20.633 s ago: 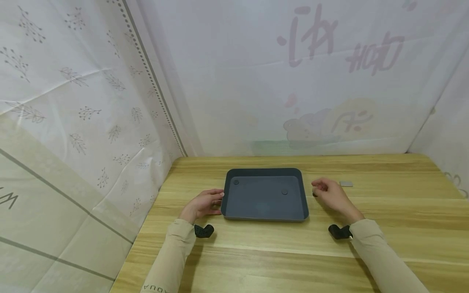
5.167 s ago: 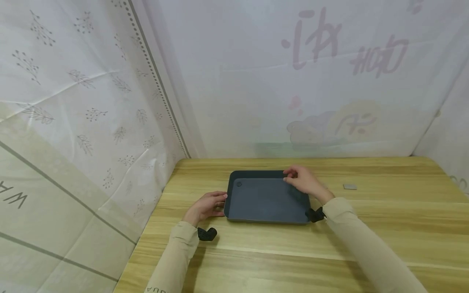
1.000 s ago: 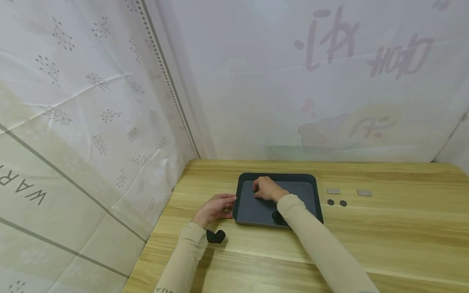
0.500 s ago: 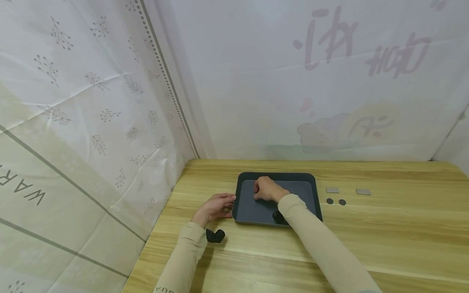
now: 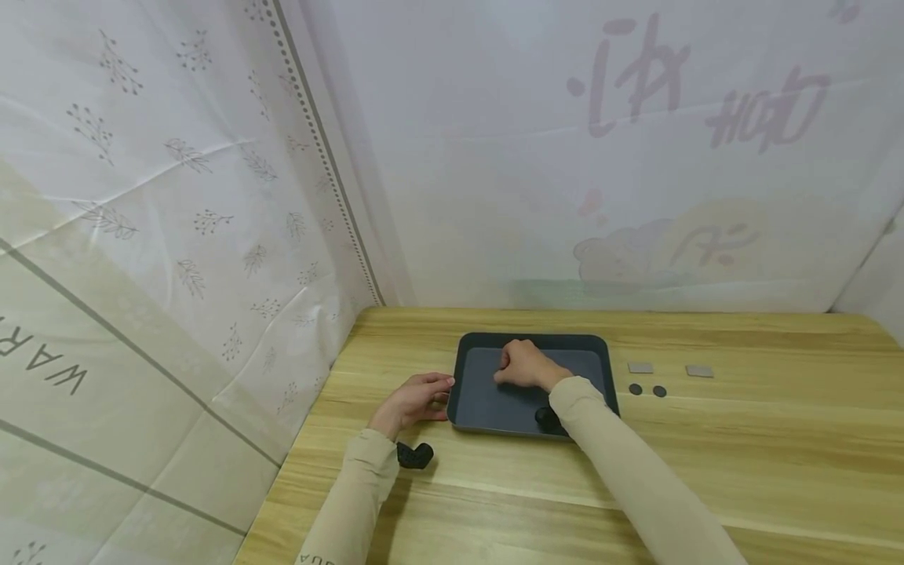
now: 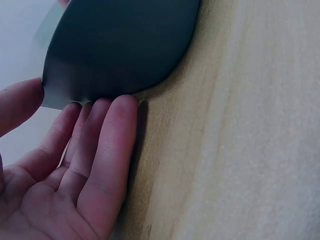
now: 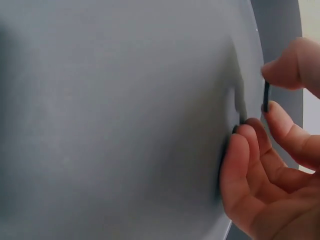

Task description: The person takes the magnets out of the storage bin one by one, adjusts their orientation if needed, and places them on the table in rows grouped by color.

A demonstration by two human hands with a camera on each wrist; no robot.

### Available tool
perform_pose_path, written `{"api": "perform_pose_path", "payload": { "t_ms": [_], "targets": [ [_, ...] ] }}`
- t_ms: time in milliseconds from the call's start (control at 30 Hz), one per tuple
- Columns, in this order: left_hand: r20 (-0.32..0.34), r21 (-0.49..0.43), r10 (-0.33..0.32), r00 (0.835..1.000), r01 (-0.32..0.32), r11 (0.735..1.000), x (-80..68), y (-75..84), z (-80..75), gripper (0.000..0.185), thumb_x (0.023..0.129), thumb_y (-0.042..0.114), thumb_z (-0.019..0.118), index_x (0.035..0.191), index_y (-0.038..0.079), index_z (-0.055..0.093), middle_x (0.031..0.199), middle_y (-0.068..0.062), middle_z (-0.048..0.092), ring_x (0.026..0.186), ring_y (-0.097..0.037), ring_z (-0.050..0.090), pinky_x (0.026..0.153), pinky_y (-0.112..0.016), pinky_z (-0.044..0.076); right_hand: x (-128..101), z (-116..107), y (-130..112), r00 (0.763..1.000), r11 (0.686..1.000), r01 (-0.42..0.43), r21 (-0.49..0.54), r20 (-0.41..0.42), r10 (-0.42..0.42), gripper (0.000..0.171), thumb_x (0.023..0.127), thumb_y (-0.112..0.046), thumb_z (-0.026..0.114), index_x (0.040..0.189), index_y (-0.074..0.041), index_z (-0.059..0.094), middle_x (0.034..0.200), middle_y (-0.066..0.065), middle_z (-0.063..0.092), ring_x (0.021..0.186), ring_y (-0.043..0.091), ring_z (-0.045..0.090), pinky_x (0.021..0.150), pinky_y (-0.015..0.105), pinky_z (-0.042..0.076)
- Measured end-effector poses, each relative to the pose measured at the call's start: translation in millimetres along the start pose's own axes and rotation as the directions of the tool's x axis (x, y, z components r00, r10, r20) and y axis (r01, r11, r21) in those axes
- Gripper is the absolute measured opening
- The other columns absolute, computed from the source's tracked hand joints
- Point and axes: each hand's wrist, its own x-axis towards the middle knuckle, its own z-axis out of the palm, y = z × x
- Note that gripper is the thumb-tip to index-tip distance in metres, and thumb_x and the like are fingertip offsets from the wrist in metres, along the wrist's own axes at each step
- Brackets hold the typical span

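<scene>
Right wrist view: my right hand (image 7: 272,150) pinches 1 thin dark disc (image 7: 266,96) over the tray (image 5: 602,369); left hand (image 5: 417,396), fingers relaxed, steadies its edge. 2 discs (image 5: 647,390) and 2 plates (image 5: 669,369) lie on the table (image 5: 741,455); likely the last piece out.

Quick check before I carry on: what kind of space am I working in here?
Probably a small makeshift recording booth, not a home or workshop. A light wooden table is boxed in by printed white fabric sheets, and on it there is little beyond a dark grey rectangular tray and small metal pieces.

Wooden table (image 5: 706,463); printed curtains (image 5: 176,196)
</scene>
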Motion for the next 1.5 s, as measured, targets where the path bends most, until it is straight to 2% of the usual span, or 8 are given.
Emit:
{"api": "perform_pose_path", "payload": {
  "t_ms": [100, 200, 300, 500, 833, 933, 1200, 1500],
  "targets": [
    [0.0, 0.003, -0.006, 1.0, 0.006, 1.0, -0.1, -0.2, 0.6, 0.042, 0.1, 0.022, 0.053, 0.134, -0.002, 0.051, 0.1, -0.005, 0.065, 0.083, -0.013, 0.064, 0.069, -0.029, 0.054, -4.4, -2.6, 3.1, 0.999, 1.0, -0.01, 0.026, -0.032, 0.011, 0.027, 0.082, -0.019, 0.069, 0.064, -0.016, 0.05, 0.061, -0.004, 0.044, 0.053, 0.012, 0.035, 0.057, 0.026, 0.034],
    [0.0, 0.01, -0.002, 1.0, 0.002, 1.0, 0.2, -0.9, -0.1, 0.042, 0.1, 0.023, 0.053, 0.134, -0.002, 0.051, 0.101, -0.006, 0.065, 0.084, -0.013, 0.064, 0.068, -0.029, 0.054, -9.7, -6.2, 5.7, 0.998, 0.999, -0.026, 0.044, -0.056, 0.028, 0.011, 0.082, -0.02, 0.07, 0.08, -0.012, 0.061, 0.078, 0.0, 0.06, 0.063, 0.014, 0.048, 0.063, 0.028, 0.041],
    [0.001, 0.012, 0.002, 1.0, -0.002, 1.0, 0.9, -1.4, -1.1, 0.043, 0.1, 0.024, 0.054, 0.134, -0.002, 0.051, 0.102, -0.007, 0.065, 0.084, -0.014, 0.064, 0.069, -0.029, 0.055, -13.9, -9.1, 8.4, 0.997, 0.998, -0.03, 0.056, -0.064, 0.034, 0.016, 0.082, -0.021, 0.07, 0.09, -0.008, 0.064, 0.087, 0.004, 0.064, 0.069, 0.017, 0.053, 0.066, 0.03, 0.044],
    [0.01, 0.015, 0.002, 1.0, -0.002, 1.0, 1.5, -1.1, -2.3, 0.044, 0.1, 0.023, 0.054, 0.135, -0.002, 0.05, 0.1, -0.007, 0.065, 0.083, -0.013, 0.064, 0.07, -0.029, 0.055, -18.7, -12.3, 14.0, 0.998, 0.996, -0.006, 0.093, -0.058, 0.011, 0.018, 0.083, -0.014, 0.07, 0.097, -0.006, 0.063, 0.086, 0.004, 0.062, 0.072, 0.015, 0.053, 0.07, 0.032, 0.045],
    [0.02, 0.03, 0.009, 1.0, -0.01, 0.999, 0.8, -2.7, -2.7, 0.044, 0.101, 0.023, 0.052, 0.137, -0.003, 0.048, 0.101, -0.007, 0.065, 0.084, -0.013, 0.064, 0.07, -0.029, 0.055, -21.9, -11.8, 27.0, 0.999, 0.989, 0.001, 0.149, -0.04, 0.005, 0.018, 0.087, -0.008, 0.067, 0.104, -0.005, 0.063, 0.088, 0.005, 0.061, 0.069, 0.016, 0.05, 0.064, 0.03, 0.044],
    [0.019, 0.026, 0.011, 1.0, -0.012, 1.0, 0.3, -2.6, -2.4, 0.045, 0.101, 0.023, 0.052, 0.137, -0.003, 0.048, 0.102, -0.008, 0.065, 0.084, -0.013, 0.064, 0.071, -0.029, 0.055, -24.4, -13.6, 27.1, 0.999, 0.99, -0.008, 0.139, -0.036, 0.013, 0.02, 0.088, -0.008, 0.066, 0.108, -0.004, 0.064, 0.089, 0.006, 0.062, 0.07, 0.016, 0.052, 0.063, 0.03, 0.045],
    [0.017, 0.013, 0.006, 1.0, -0.006, 1.0, 0.9, -2.3, -2.2, 0.045, 0.101, 0.023, 0.052, 0.137, -0.003, 0.047, 0.101, -0.008, 0.065, 0.084, -0.013, 0.064, 0.071, -0.029, 0.055, -32.8, -17.9, 24.8, 1.0, 0.993, 0.025, 0.112, 0.008, -0.026, 0.023, 0.091, -0.007, 0.063, 0.113, 0.0, 0.063, 0.074, 0.005, 0.06, 0.061, 0.014, 0.055, 0.061, 0.029, 0.046],
    [0.008, 0.016, -0.003, 1.0, 0.003, 1.0, 2.2, -2.2, -2.8, 0.043, 0.1, 0.022, 0.053, 0.136, -0.002, 0.049, 0.099, -0.007, 0.066, 0.085, -0.014, 0.064, 0.072, -0.03, 0.055, -40.2, -26.6, 23.9, 0.999, 0.993, 0.017, 0.117, 0.025, -0.02, 0.026, 0.09, -0.008, 0.067, 0.114, -0.002, 0.064, 0.078, 0.005, 0.061, 0.067, 0.015, 0.06, 0.063, 0.03, 0.049]
  ]
}}
